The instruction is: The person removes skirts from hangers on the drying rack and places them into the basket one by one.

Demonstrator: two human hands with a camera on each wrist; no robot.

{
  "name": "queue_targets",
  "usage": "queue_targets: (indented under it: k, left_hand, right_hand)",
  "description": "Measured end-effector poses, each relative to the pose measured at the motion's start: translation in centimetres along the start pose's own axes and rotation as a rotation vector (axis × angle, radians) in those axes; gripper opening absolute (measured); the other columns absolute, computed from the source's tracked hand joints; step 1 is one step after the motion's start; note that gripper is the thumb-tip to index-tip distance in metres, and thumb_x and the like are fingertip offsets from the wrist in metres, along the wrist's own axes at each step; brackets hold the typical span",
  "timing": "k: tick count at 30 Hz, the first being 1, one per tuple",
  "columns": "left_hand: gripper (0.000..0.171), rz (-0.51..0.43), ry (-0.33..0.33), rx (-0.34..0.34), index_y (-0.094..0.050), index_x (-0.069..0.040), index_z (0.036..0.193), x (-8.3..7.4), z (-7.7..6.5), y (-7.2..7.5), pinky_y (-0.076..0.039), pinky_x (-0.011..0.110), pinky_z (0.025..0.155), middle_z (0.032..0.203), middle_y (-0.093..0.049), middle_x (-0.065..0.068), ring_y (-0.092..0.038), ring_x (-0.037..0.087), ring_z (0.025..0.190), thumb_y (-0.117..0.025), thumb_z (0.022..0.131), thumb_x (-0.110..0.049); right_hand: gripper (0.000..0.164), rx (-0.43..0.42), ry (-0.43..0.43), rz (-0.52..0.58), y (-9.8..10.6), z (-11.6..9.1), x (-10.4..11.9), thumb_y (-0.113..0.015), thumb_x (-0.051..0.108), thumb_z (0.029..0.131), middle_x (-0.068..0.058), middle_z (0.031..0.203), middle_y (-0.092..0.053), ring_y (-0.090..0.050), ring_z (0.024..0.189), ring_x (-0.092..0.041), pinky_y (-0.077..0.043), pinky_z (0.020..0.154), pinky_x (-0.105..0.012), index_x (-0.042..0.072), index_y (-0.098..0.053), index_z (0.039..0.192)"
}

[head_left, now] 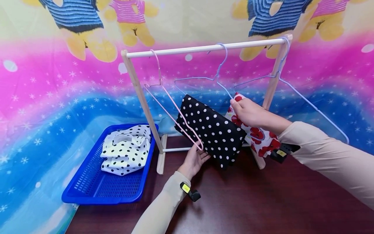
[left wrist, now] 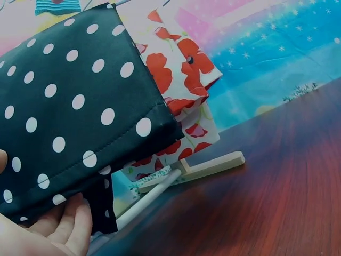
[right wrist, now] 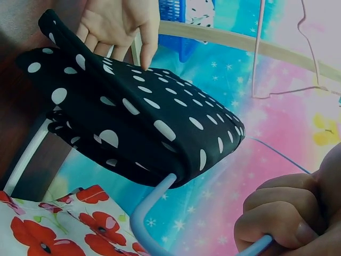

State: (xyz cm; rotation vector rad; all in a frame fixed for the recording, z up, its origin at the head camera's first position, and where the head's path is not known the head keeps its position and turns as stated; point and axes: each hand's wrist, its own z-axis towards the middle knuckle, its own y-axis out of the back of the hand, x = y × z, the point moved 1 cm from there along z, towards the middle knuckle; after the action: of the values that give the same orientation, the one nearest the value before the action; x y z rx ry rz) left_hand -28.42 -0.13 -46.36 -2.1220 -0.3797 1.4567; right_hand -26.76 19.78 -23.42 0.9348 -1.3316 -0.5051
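A folded black garment with white dots [head_left: 211,128] hangs tilted over the lower bar of the middle blue hanger [head_left: 217,78]. My right hand [head_left: 249,112] grips that hanger's wire at its right side, fingers curled round it in the right wrist view. At the garment's lower left edge is my left hand [head_left: 194,159], its fingers fairly straight and touching the cloth [left wrist: 80,117]. Part of those fingers is hidden by the cloth in the right wrist view. Behind my right hand hangs a white garment with red flowers [head_left: 257,136], partly covered.
A wooden rack [head_left: 204,48] carries the hangers, including a bare pink hanger [head_left: 175,107] at left and another blue hanger [head_left: 312,105] at right. Left of it, a blue basket [head_left: 102,195] holds a white garment with black dots [head_left: 128,149]. A printed curtain stands behind.
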Motion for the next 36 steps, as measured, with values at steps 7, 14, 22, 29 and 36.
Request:
queue_targets:
  k: [7,14,22,29,36]
  left_hand:
    - [0.024,-0.072,-0.028,-0.034,-0.055,-0.016,0.086,0.1,0.0,0.2,-0.054,0.028,0.083,0.086,-0.066,-0.003,-0.066,0.013,0.088,-0.052,0.103,-0.033]
    - [0.017,-0.134,-0.061,-0.019,-0.052,-0.014,0.097,-0.2,-0.1,0.5,-0.049,0.032,0.095,0.098,-0.065,-0.001,-0.063,0.014,0.099,-0.049,0.103,-0.030]
    - [0.012,-0.244,-0.061,-0.003,-0.059,-0.020,0.098,-0.6,-0.6,1.0,-0.048,0.024,0.084,0.086,-0.066,-0.009,-0.063,0.005,0.081,-0.053,0.103,-0.029]
    - [0.013,-0.309,-0.055,0.031,-0.063,-0.021,0.108,-1.0,-1.5,1.2,-0.053,0.020,0.086,0.096,-0.077,-0.011,-0.072,0.003,0.088,-0.057,0.101,-0.030]
    - [0.013,-0.302,-0.074,0.082,-0.060,-0.023,0.115,-1.4,-2.1,1.5,-0.053,0.022,0.089,0.104,-0.077,-0.011,-0.072,0.004,0.099,-0.053,0.105,-0.026]
  right_hand:
    - [0.057,0.009,0.003,0.002,0.0,0.2,0.3,-0.026,0.042,0.111,0.002,0.052,-0.034,-0.032,0.041,-0.014,-0.032,0.043,-0.029,0.012,-0.041,0.064]
    - [0.058,0.001,0.005,0.001,-0.1,0.2,0.2,-0.026,0.039,0.112,0.002,0.050,-0.031,-0.030,0.040,-0.013,-0.030,0.041,-0.027,0.013,-0.037,0.061]
    - [0.055,-0.011,-0.008,0.015,-0.3,0.4,0.3,-0.028,0.037,0.112,0.001,0.052,-0.032,-0.032,0.041,-0.014,-0.032,0.042,-0.028,0.012,-0.039,0.065]
    - [0.055,-0.005,-0.006,0.021,-0.3,0.5,0.3,-0.027,0.037,0.112,0.001,0.052,-0.035,-0.034,0.040,-0.014,-0.033,0.042,-0.029,0.011,-0.041,0.066]
    - [0.055,-0.004,-0.013,0.044,-0.3,0.5,0.3,-0.028,0.037,0.112,0.001,0.051,-0.034,-0.034,0.040,-0.014,-0.031,0.041,-0.026,0.011,-0.041,0.065]
